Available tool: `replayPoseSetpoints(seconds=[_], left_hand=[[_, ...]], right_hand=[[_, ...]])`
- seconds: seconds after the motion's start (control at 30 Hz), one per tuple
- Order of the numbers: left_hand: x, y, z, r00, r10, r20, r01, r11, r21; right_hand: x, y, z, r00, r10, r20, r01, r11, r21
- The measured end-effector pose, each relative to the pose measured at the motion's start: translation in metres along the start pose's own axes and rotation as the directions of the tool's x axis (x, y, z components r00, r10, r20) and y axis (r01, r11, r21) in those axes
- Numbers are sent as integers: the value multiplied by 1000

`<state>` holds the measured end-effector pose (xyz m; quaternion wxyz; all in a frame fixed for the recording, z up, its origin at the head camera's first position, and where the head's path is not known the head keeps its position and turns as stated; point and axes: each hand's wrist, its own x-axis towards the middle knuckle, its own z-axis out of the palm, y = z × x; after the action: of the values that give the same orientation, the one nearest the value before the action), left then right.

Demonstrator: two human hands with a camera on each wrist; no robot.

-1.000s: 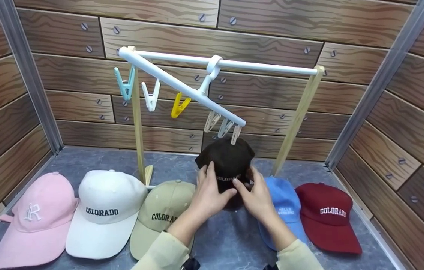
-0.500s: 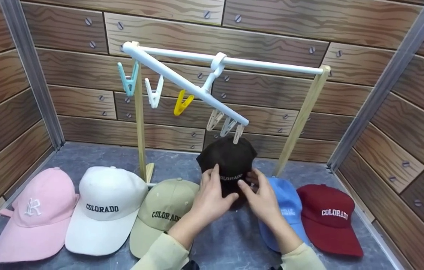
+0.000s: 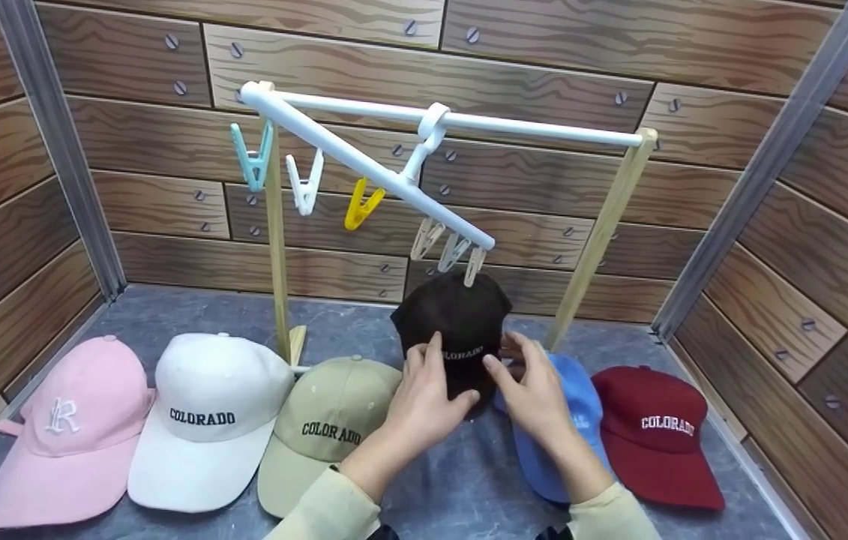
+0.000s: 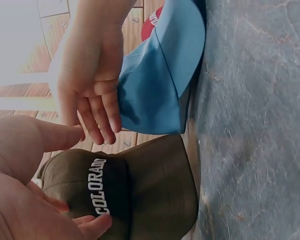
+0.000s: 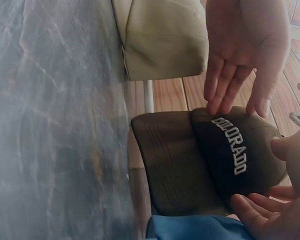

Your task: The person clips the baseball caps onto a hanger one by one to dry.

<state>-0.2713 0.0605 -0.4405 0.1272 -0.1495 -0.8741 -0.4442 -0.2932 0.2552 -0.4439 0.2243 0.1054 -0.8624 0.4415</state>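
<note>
A black cap (image 3: 457,311) lettered COLORADO hangs upright, brim down, below a pale clothespin (image 3: 474,268) at the near end of the hanger bar (image 3: 364,168). My left hand (image 3: 425,394) is at the cap's left side, its fairly straight fingertips right at the crown, as the right wrist view also shows. On the other side my right hand (image 3: 534,388) has its fingers loosely bent and spread beside the cap, thumb apart, not closed round it. In the left wrist view, the right hand's palm (image 4: 97,75) faces the cap with relaxed fingers.
Pink (image 3: 67,427), white (image 3: 210,420) and beige (image 3: 326,427) caps lie to the left; blue (image 3: 562,435) and dark red (image 3: 656,435) caps lie to the right. The hanger hooks over a white rail (image 3: 543,131) on wooden posts (image 3: 603,232). Yellow (image 3: 362,204) and other clips hang along it.
My right hand has eased slightly to the right, away from the cap, and its fingers have loosened. My left hand has shifted a little. The cap stays hanging under the clothespin.
</note>
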Motion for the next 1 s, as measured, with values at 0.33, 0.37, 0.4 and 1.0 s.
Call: replayPoseSetpoints(seconds=[0.33, 0.37, 0.4, 1.0], left_hand=[[-8, 6, 7, 999, 35, 30, -36, 999, 38], [-9, 7, 9, 999, 33, 39, -34, 999, 32], [-10, 7, 10, 998, 30, 52, -32, 999, 22], [-14, 19, 35, 984, 37, 172, -28, 998, -56]], right_hand=[[6, 7, -22, 990, -125, -62, 120, 990, -73], [5, 9, -25, 989, -133, -67, 126, 988, -91], [5, 11, -27, 988, -139, -70, 131, 985, -112], [7, 41, -58, 995, -91, -44, 72, 940, -333]])
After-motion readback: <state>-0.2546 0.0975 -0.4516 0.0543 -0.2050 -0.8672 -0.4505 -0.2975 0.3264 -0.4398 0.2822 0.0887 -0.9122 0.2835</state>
